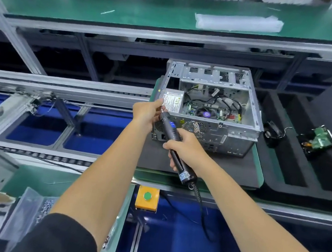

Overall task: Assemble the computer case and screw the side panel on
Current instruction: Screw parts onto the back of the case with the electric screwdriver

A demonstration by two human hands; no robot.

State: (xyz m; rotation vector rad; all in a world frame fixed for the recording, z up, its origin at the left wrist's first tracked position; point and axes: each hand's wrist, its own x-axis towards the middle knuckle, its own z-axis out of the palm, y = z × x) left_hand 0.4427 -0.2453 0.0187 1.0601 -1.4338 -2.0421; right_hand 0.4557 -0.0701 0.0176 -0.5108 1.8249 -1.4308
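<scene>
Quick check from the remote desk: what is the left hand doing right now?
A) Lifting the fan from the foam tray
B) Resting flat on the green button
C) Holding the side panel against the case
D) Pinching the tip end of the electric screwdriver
D: the left hand pinches the tip end of the electric screwdriver, whose body the right hand grips, beside the open computer case.

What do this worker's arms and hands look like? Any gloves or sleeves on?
No gloves: both hands, left and right, are bare, and no rings, watch or wrist strap show. The forearms are bare too. A dark, black-looking sleeve covers the left upper arm; the right arm shows no sleeve in the picture.
</scene>
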